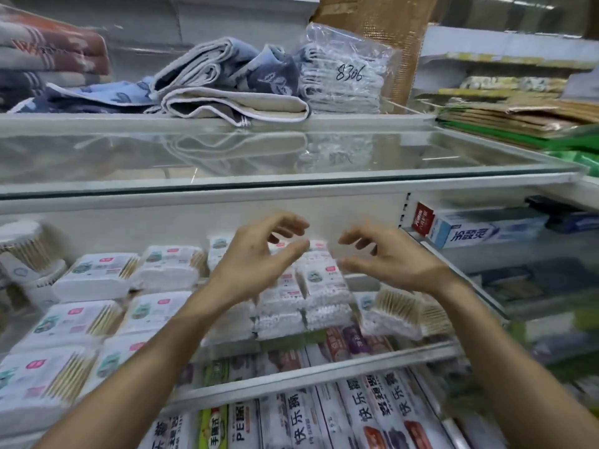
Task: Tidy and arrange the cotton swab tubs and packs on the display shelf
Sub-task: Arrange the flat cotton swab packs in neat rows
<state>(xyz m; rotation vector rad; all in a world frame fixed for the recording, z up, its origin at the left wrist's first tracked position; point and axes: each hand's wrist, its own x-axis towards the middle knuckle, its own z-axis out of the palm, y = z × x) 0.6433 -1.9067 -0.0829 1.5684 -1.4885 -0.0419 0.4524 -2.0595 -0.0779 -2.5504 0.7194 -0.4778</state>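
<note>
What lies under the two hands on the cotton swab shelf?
Stacked cotton swab packs lie below the left hand and right hand, which are open and grip nothing. The hands cover part of the rear packs, so their number cannot be told.

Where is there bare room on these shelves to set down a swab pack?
The glass shelf is bare across its front, between the folded towels and its front edge. Below, the swab packs crowd the shelf from the tubs at left to the right end; only a thin strip shows behind the rightmost packs.
</note>
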